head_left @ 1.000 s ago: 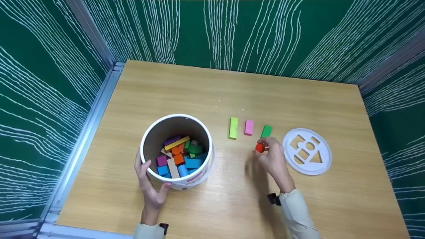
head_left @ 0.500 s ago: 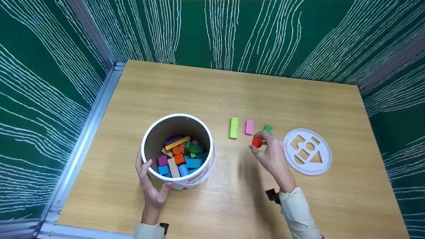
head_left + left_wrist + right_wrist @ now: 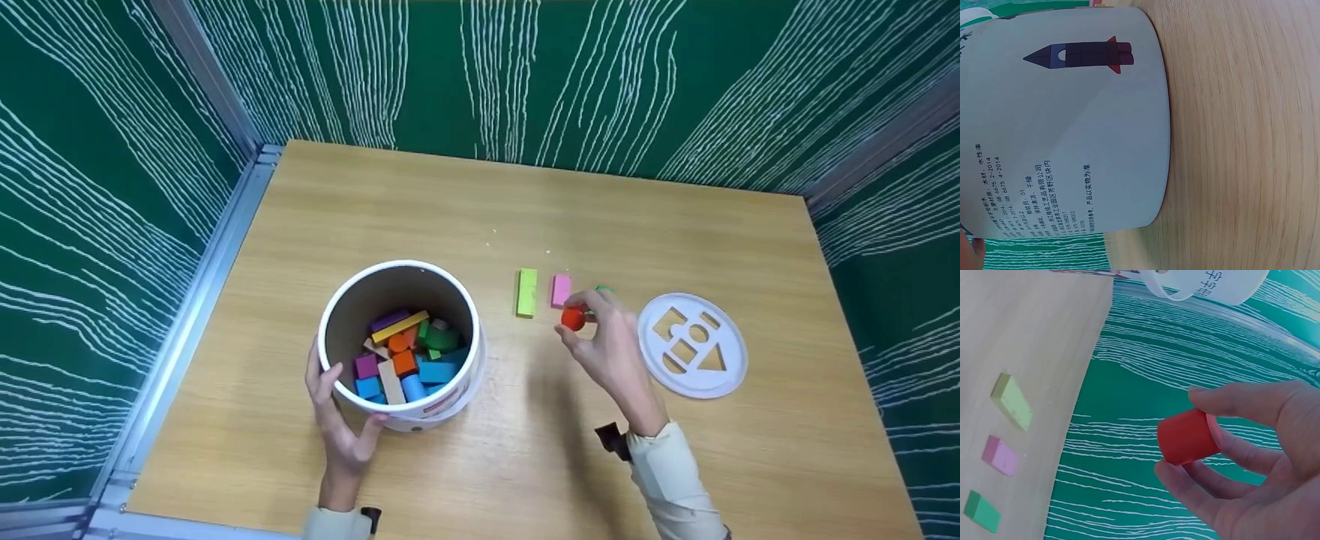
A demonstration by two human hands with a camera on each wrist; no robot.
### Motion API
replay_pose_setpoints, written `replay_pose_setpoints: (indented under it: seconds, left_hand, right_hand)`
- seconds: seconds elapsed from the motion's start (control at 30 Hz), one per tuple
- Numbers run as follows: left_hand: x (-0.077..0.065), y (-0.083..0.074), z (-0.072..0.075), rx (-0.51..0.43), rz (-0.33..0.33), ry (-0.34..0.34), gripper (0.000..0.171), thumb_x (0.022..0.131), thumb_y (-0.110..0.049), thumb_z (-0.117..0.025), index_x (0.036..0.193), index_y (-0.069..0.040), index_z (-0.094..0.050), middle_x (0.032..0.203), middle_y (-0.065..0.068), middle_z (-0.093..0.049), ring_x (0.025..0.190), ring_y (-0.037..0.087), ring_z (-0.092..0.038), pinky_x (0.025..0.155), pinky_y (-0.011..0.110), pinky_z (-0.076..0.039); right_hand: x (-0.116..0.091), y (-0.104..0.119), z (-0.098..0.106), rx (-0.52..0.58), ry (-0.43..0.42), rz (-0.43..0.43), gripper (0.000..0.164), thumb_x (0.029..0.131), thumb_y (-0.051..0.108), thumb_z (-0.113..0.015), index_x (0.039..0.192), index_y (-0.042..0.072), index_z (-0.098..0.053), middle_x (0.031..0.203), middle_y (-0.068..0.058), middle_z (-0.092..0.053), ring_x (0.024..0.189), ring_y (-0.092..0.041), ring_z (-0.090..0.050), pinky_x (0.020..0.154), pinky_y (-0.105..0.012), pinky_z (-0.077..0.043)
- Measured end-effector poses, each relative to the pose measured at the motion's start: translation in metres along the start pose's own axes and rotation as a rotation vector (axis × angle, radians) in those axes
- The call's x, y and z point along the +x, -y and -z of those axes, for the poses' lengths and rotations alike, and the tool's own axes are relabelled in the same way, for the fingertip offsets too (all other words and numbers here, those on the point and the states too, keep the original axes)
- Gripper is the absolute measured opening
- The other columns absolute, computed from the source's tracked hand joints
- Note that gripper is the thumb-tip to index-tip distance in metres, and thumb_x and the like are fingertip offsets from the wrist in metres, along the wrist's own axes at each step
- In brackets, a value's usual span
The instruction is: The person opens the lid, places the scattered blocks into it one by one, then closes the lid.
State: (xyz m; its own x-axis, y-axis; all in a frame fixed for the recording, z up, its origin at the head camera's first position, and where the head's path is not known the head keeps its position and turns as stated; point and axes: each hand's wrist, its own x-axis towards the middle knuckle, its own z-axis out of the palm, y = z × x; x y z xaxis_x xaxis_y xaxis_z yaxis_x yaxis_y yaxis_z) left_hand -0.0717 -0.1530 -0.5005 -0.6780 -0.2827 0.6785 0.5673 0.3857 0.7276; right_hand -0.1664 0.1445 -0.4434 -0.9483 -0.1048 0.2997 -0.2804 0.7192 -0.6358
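My right hand (image 3: 619, 349) pinches a red cylinder block (image 3: 1188, 436) between thumb and fingertips, raised above the table. Its round side and one flat end show in the right wrist view. My left hand (image 3: 345, 427) grips the near left side of a white bucket (image 3: 480, 367), thumb and fingers spread around its wall at the rim. Inside lie several coloured wooden blocks (image 3: 405, 362), among them orange, blue, green and plain wood. The bucket's printed wall with a rocket picture (image 3: 1081, 55) fills much of the left wrist view.
A lime block (image 3: 526, 292), a pink block (image 3: 561, 289) and a green block (image 3: 982, 511) lie in a row right of the bucket. A white lid (image 3: 731, 375) with shaped holes lies further right. Green walls with white lines surround the wooden table (image 3: 420, 195).
My right hand has moved left and slightly away from me with the red cylinder block, and now covers most of the green block in the head view. My left hand stays on the bucket.
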Motion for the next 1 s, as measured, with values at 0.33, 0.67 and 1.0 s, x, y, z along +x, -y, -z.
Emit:
replay_pose_setpoints:
  seconds: [0.33, 0.67, 1.0]
  left_hand:
    - [-0.002, 0.002, 0.0, -0.017, -0.014, -0.003, 0.066, 0.075, -0.045, -0.059, 0.116, 0.001, -0.034, 0.134, 0.032, -0.017, 0.118, 0.05, -0.02, 0.095, 0.059, -0.025]
    - [-0.004, 0.004, -0.001, -0.019, -0.025, -0.007, 0.065, 0.075, -0.045, -0.059, 0.116, 0.0, -0.034, 0.134, 0.033, -0.017, 0.118, 0.05, -0.02, 0.102, 0.042, -0.025]
    - [-0.002, 0.002, 0.0, 0.002, -0.01, 0.01, 0.065, 0.075, -0.045, -0.059, 0.117, 0.0, -0.035, 0.134, 0.032, -0.017, 0.12, 0.047, -0.02, 0.102, 0.045, -0.025]
  right_hand:
    - [0.005, 0.017, 0.005, 0.031, 0.006, 0.064, 0.027, 0.063, 0.002, -0.075, 0.084, 0.008, -0.059, 0.079, -0.001, -0.053, 0.075, -0.015, -0.055, 0.071, -0.032, -0.052]
    - [0.01, 0.037, 0.011, 0.047, 0.031, 0.121, 0.03, 0.065, 0.006, -0.075, 0.09, 0.01, -0.058, 0.092, -0.001, -0.055, 0.08, -0.015, -0.053, 0.073, -0.03, -0.051]
    - [0.015, 0.058, 0.017, 0.038, 0.034, 0.153, 0.032, 0.067, 0.01, -0.075, 0.095, 0.011, -0.059, 0.096, -0.001, -0.056, 0.082, -0.015, -0.052, 0.07, -0.028, -0.051]
